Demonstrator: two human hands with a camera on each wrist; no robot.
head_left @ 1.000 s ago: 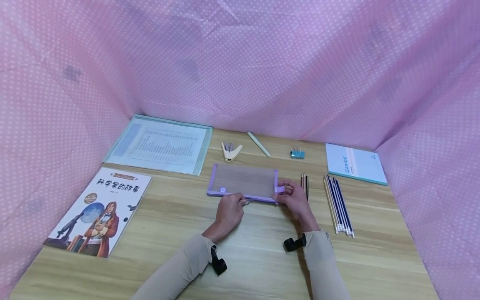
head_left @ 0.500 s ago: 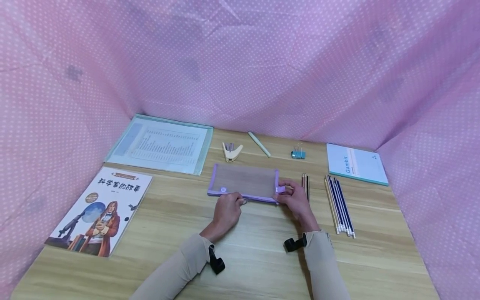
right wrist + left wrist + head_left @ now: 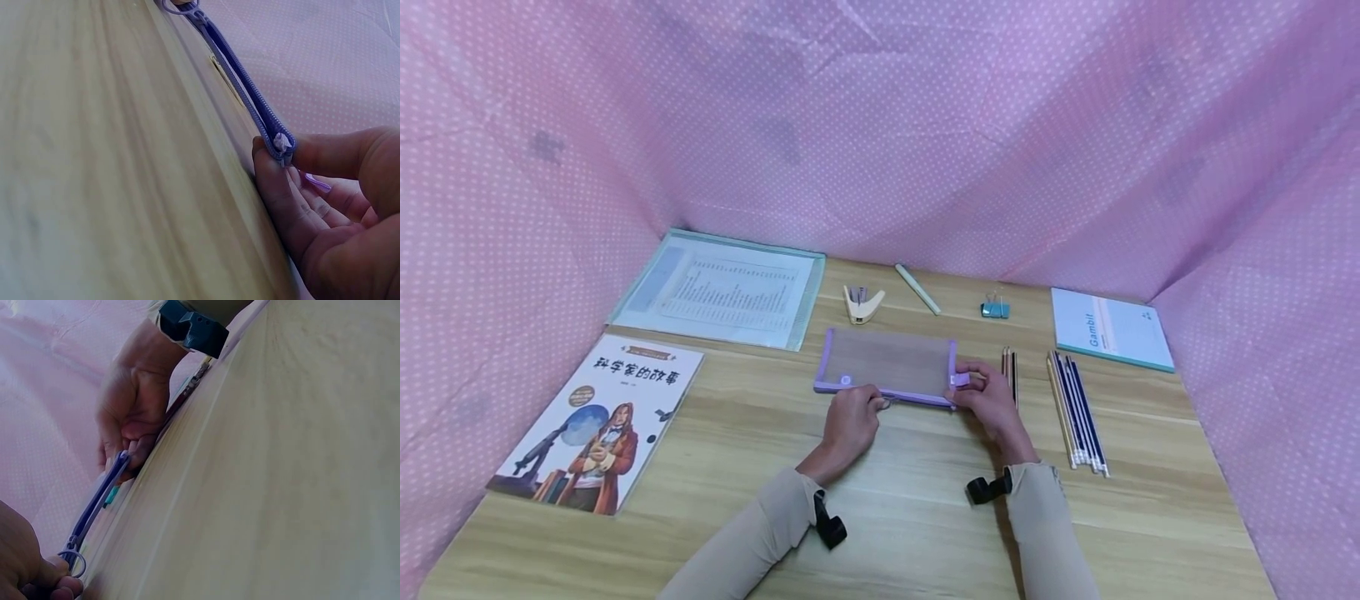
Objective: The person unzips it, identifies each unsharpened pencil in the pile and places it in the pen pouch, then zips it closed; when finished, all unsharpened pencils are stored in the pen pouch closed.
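A flat mesh pouch with purple trim lies on the wooden table, zipper edge toward me. My left hand pinches the zipper's ring pull at the near edge. The purple zipper runs from the pull to the pouch's right end. My right hand grips that right end, thumb and fingers pinching the corner. In the left wrist view the right hand shows beyond the zipper.
A storybook and a clear document folder lie at left. A staple remover, pale green pen and blue binder clip sit behind the pouch. Pencils and a Gambit notebook lie at right. Pink dotted cloth surrounds the table.
My left hand has slid the zipper pull slightly leftward along the pouch's near edge. The right hand keeps its hold on the right end.
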